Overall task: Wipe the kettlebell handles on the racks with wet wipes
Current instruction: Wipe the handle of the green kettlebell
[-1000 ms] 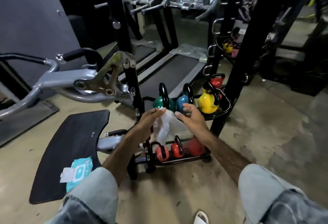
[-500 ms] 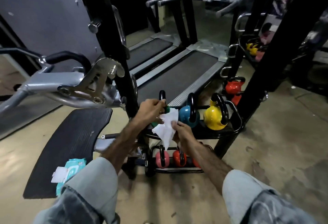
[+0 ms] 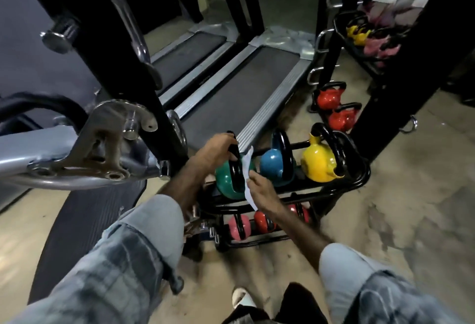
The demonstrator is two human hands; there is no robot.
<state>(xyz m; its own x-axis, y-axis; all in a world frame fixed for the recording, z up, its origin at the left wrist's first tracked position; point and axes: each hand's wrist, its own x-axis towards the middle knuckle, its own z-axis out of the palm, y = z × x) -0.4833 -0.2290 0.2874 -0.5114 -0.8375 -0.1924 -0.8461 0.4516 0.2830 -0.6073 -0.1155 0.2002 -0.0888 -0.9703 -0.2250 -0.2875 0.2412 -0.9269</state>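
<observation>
Two hands at frame centre: left hand (image 3: 218, 150) curled round the black loop handle (image 3: 235, 162) of the round green kettlebell (image 3: 226, 182) on the black tubular rack (image 3: 357, 182). Right hand (image 3: 262, 191) pinches the white wet wipe (image 3: 248, 169), hanging just beside that handle. Step looks like starting the first wipe. Next: wrap wipe on handle, rub, then blue kettlebell (image 3: 272, 167) and yellow kettlebell (image 3: 317, 163) to the right.

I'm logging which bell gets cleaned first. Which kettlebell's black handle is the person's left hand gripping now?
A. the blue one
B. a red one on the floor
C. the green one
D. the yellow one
C: the left hand curls round the black handle of the round green kettlebell, while the right hand holds the white wet wipe beside it.
</observation>
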